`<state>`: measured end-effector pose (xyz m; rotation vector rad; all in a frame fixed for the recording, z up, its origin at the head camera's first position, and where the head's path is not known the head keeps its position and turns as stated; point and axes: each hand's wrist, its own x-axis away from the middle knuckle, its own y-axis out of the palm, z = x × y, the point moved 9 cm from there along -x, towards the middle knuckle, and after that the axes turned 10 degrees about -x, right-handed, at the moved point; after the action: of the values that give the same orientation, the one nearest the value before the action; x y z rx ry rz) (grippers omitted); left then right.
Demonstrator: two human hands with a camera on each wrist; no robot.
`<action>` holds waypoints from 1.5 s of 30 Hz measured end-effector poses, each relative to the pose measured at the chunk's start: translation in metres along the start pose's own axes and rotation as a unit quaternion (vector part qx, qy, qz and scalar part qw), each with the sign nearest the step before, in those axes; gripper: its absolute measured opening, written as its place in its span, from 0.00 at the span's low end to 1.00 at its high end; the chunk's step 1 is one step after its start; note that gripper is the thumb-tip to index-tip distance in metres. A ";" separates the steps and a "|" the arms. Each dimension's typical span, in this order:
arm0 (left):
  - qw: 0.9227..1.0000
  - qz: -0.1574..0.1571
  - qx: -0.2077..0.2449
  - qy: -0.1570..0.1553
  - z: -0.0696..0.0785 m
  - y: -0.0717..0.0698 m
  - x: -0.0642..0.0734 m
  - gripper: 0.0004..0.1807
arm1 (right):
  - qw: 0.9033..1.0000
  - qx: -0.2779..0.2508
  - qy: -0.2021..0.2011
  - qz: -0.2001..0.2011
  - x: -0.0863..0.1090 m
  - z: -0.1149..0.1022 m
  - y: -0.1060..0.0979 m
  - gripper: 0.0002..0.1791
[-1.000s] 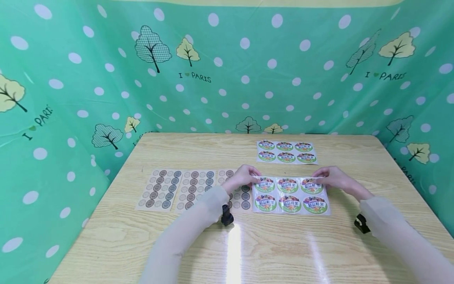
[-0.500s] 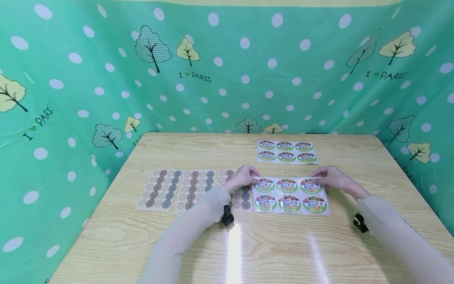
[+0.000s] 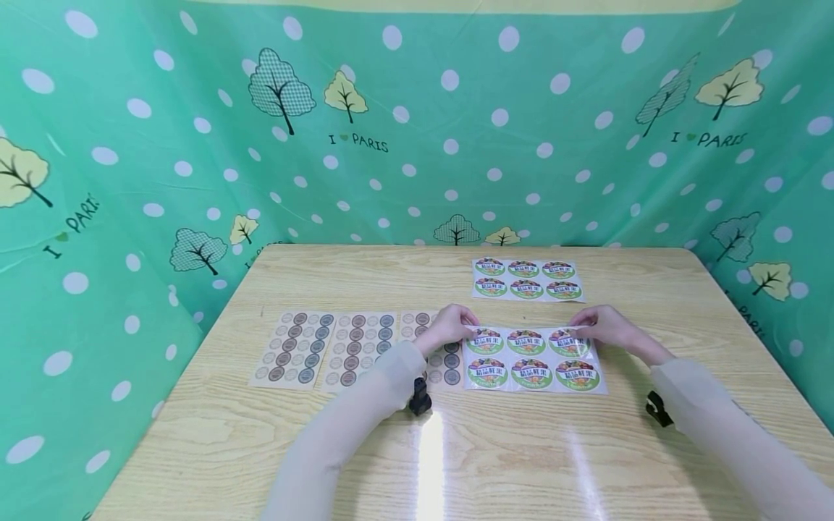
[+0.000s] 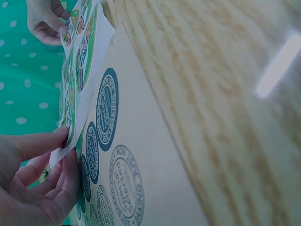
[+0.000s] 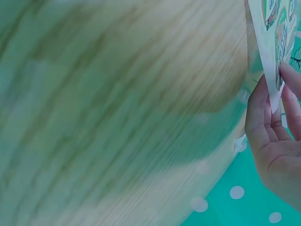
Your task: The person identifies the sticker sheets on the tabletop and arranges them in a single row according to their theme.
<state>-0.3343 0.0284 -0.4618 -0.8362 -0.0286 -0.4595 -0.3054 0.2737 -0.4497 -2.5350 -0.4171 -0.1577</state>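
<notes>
A white sticker sheet (image 3: 508, 351) with two rows of oval fruit labels lies in front of the person, its far edge lifted. The left hand (image 3: 449, 324) pinches its far left corner between thumb and fingers; the left wrist view shows the thumb on the printed face and the fingers (image 4: 70, 176) behind. At the far right corner the right hand (image 3: 602, 325) pinches the sheet the same way, and in the right wrist view the corner (image 5: 268, 75) stands up from the table. Under the left forearm, a sheet of round stickers (image 3: 451, 362) is partly hidden.
Two more sheets of round brown and grey stickers (image 3: 291, 349) lie side by side at the left. A second fruit label sheet (image 3: 528, 279) rests farther back. Green dotted cloth (image 3: 417, 145) hangs behind and beside the wooden table (image 3: 508, 463).
The right hand has shifted slightly left with its corner of the fruit sticker sheet. The sheet's far edge has come a little nearer the person. The left hand has barely moved.
</notes>
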 end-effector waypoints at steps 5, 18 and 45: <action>1.000 0.002 -0.019 0.006 0.000 0.001 0.000 0.09 | 1.000 0.005 -0.009 0.002 -0.002 0.000 0.002 0.15; 0.998 0.019 -0.059 0.020 0.006 0.000 0.000 0.09 | 1.000 0.025 -0.012 0.010 -0.004 0.002 0.003 0.13; 0.979 0.040 -0.194 0.052 0.019 0.000 0.007 0.10 | 0.996 0.085 -0.018 0.037 -0.003 -0.001 0.001 0.13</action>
<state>-0.3251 0.0393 -0.4478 -1.1906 0.1970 -0.4380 -0.3080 0.2719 -0.4503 -2.3844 -0.3360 -0.0475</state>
